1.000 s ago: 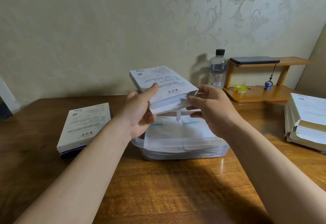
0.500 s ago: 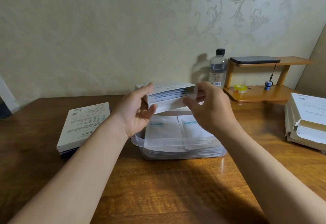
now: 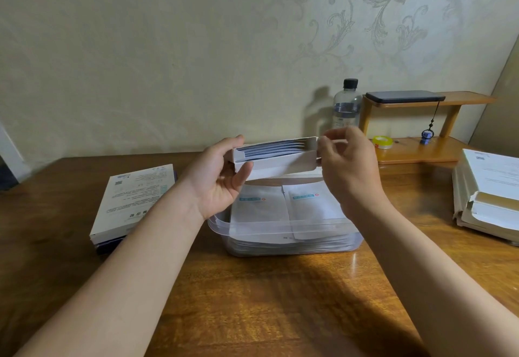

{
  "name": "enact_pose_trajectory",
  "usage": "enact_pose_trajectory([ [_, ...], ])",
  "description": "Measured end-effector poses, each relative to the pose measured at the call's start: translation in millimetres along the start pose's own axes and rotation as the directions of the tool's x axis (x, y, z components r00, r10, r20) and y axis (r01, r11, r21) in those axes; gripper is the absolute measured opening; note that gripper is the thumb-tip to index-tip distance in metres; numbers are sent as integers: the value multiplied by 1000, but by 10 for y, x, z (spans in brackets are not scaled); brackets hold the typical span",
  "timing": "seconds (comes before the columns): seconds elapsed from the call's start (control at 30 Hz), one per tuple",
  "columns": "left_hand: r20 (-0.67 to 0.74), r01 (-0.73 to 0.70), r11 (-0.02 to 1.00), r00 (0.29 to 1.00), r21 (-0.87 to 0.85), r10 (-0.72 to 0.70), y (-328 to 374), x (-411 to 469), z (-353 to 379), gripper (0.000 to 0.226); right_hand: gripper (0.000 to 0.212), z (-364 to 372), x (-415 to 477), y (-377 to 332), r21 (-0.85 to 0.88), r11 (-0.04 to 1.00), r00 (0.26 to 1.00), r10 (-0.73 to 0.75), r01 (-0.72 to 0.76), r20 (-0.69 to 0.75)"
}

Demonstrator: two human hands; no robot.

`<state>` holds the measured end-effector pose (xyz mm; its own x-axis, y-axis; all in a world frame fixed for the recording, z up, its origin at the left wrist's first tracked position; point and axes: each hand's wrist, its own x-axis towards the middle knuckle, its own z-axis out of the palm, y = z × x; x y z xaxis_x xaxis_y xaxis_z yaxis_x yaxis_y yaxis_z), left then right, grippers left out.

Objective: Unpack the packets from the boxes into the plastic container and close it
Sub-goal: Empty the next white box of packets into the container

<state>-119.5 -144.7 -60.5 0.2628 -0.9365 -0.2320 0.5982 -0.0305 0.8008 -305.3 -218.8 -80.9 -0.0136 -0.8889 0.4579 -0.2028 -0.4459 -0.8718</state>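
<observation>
Head view: one bottle [image 3: 346,103], one phone [image 3: 404,96] and one tape roll [image 3: 382,142] sit at the wooden shelf [image 3: 421,154] on the table [image 3: 280,300]. A pile of white cartons [image 3: 488,193] lies right, and one closed box [image 3: 134,196] left. The open box [image 3: 280,162] — several packet edges [image 3: 272,148] showing inside — hangs over the plastic container [image 3: 280,227], hiding its far rim. The left hand [image 3: 222,176] grips the open box's left end; the right hand [image 3: 348,165] pinches its right end. Two packets [image 3: 258,205] top the container's stack.
</observation>
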Motion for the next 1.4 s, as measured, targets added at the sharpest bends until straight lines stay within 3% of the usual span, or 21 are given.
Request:
enact_pose_trajectory([
  [0.1, 15, 9, 1000, 1000, -25, -9, 1, -1, -4, 29, 7, -17, 2, 23, -95, 993, 996, -77, 72, -52],
  [0.23, 8, -11, 999, 1000, -53, 12, 2, -10, 17, 25, 2, 2, -68, -20, -286, 914, 945, -318, 287, -70],
  [0.37, 26, -19, 1000, 999, -4, 19, -22, -27, 38, 27, 13, 84, -162, -20, -347, 774, 843, -528, 529, 107],
  [0.47, 28, -30, 999, 999, 18, 30, -25, -1, 26, 29, 21, 111, -180, -8, -360, 724, 808, -537, 588, 242],
  [0.7, 41, -44, 998, 998, 52, 42, -38, 25, 2, 35, 26, 135, -212, -6, -484, 564, 739, -571, 669, 357],
  [1.0, 29, -60, 997, 998, 54, 58, -41, 54, 3, 13, 11, 143, -208, -21, -538, 474, 701, -609, 697, 371],
  [1.2, 77, -50, 997, 996, 54, 46, -47, 51, -2, 36, 9, 146, -203, -38, -527, 460, 682, -624, 715, 381],
  [1.4, 118, -36, 998, 993, 51, 30, -46, 8, 24, 24, 8, 144, -190, -16, -526, 434, 649, -678, 732, 345],
])
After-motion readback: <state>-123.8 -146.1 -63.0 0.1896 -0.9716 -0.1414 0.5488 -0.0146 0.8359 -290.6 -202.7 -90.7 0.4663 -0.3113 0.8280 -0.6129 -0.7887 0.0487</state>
